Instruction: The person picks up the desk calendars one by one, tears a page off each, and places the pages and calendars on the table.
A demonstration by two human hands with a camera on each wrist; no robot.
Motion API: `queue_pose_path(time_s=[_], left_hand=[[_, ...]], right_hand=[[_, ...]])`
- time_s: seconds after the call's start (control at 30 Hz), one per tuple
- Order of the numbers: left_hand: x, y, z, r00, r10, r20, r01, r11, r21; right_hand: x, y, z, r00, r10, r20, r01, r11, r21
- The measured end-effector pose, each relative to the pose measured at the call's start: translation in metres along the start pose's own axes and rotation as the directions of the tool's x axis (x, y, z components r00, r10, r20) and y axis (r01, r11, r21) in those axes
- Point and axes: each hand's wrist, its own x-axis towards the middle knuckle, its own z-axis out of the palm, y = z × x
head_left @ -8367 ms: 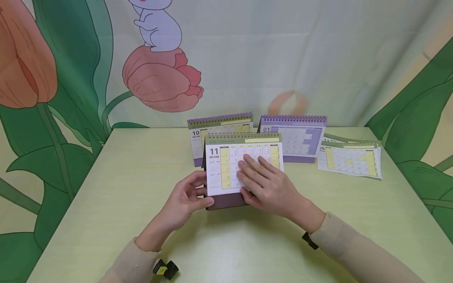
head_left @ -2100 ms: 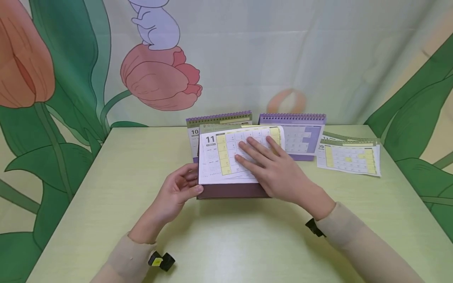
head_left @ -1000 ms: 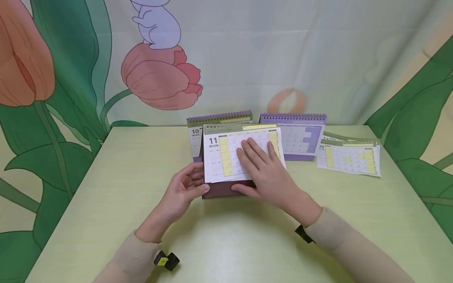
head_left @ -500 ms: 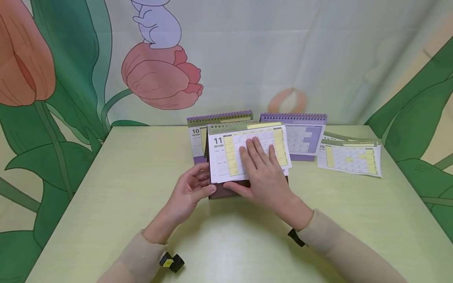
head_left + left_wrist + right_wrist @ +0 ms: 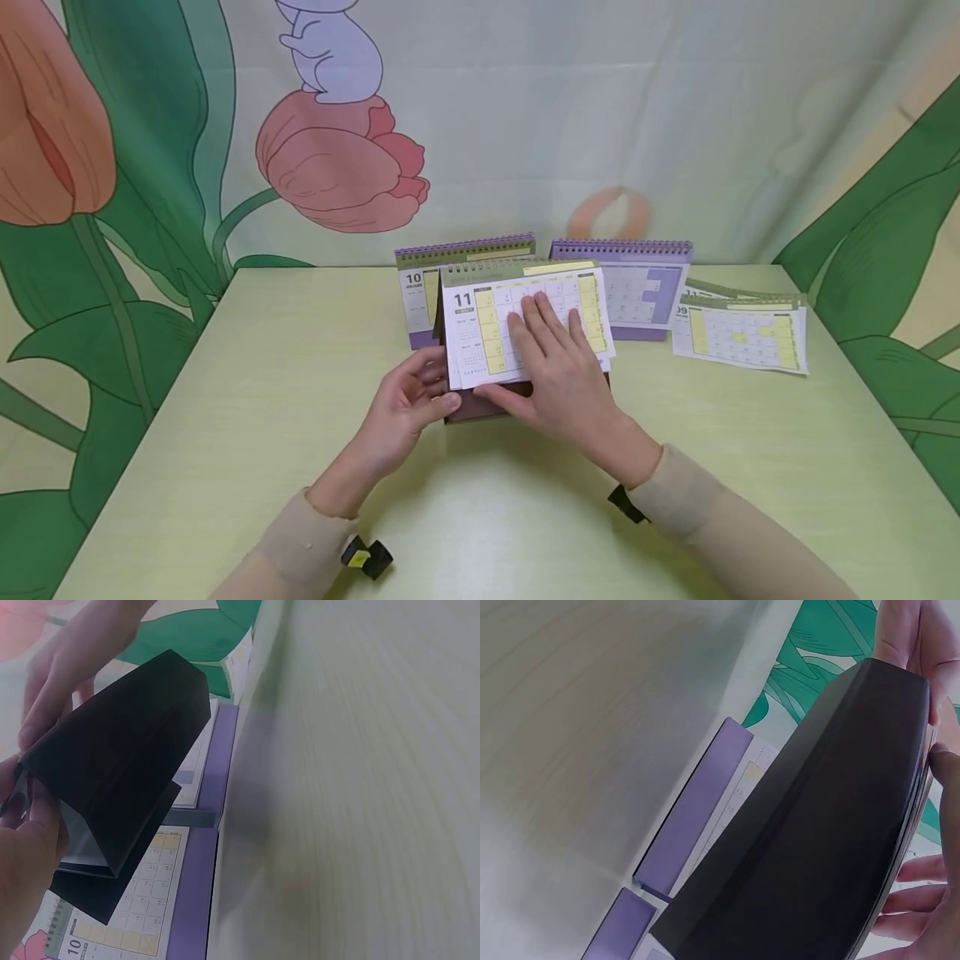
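Observation:
A desk calendar (image 5: pixel 471 337) with a green header, the number 11 and a dark brown stand (image 5: pixel 480 406) is held up in the head view. My left hand (image 5: pixel 401 408) grips its left edge, thumb in front and fingers behind. Fingers nearly straight, my right hand (image 5: pixel 566 383) presses on the front page and covers much of the grid. The page stack sits slightly tilted, its sheets fanned at the lower corners. Both wrist views show the dark underside (image 5: pixel 127 750) of the stand, raised over the table, with the right hand (image 5: pixel 930 915) along the page side.
Behind it stand a calendar (image 5: pixel 414 304) showing 10 and a purple calendar (image 5: pixel 622 329). Loose sheets (image 5: pixel 738 340) with green headers lie at the right on the pale table (image 5: pixel 300 333). A flower-printed curtain (image 5: pixel 510 125) hangs behind.
Since 8.4 s ago the calendar is higher and its pages have become skewed. From 2.1 s ago the pages have slid down and right under the right hand. The last half second shows little motion.

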Motion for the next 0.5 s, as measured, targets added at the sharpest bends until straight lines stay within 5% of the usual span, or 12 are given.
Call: queue_pose_path(time_s=[0.23,0.5], left_hand=[[0.0005,-0.0020,-0.0006,1.000,-0.005,-0.009,0.005,1.000,0.006],[0.0010,-0.0030,0.0006,1.000,0.004,-0.026,-0.005,1.000,-0.013]], right_hand=[[-0.0002,0.0039,0.0013,1.000,-0.007,0.009,0.006,1.000,0.022],[0.0015,0.0042,0.0015,1.000,-0.030,0.005,0.031,0.997,-0.074]])
